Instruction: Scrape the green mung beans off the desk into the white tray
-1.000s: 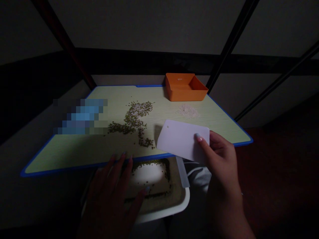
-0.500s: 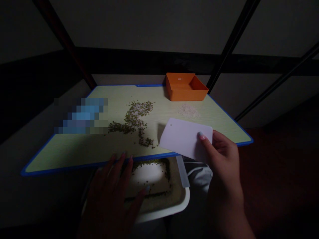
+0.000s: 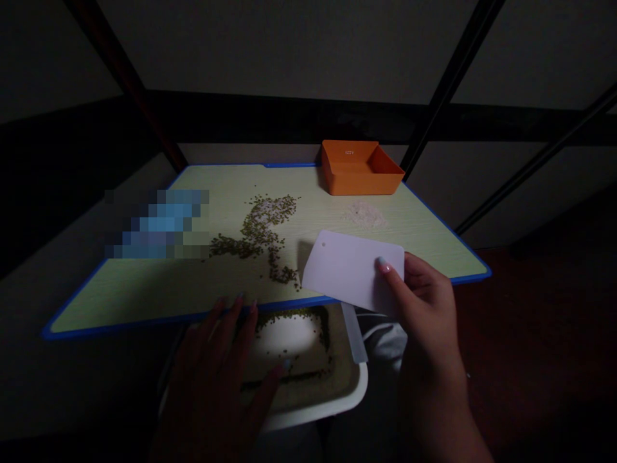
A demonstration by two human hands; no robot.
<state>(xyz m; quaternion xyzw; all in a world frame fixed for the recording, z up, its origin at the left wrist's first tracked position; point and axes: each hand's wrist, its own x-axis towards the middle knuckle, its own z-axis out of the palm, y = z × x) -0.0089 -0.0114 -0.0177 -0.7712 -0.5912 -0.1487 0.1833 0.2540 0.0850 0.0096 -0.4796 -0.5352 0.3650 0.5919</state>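
Observation:
My right hand (image 3: 427,292) grips a white plastic scraper (image 3: 349,267) by its right end, thumb on top, just above the front edge of the board (image 3: 226,289). Left of the scraper lies a scattered heap of small green beans (image 3: 255,231) mixed with white grains. A small pile of white grains (image 3: 366,215), like rice, sits behind the scraper. My left hand (image 3: 216,360), fingers spread, reaches over a white tub (image 3: 332,405) below the board's front edge, fingertips near that edge. More green beans lie along the tub's inner walls; the hand hides its left part.
An orange open box (image 3: 361,183) stands at the back right of the board. A blurred blue patch (image 3: 161,222) covers something at the left. Dark panelled walls (image 3: 289,51) rise behind the board. Grey cloth (image 3: 385,337) shows right of the tub.
My right hand has shifted the scraper slightly left, closer to the beans at the front. My left hand has stayed in place over the tub.

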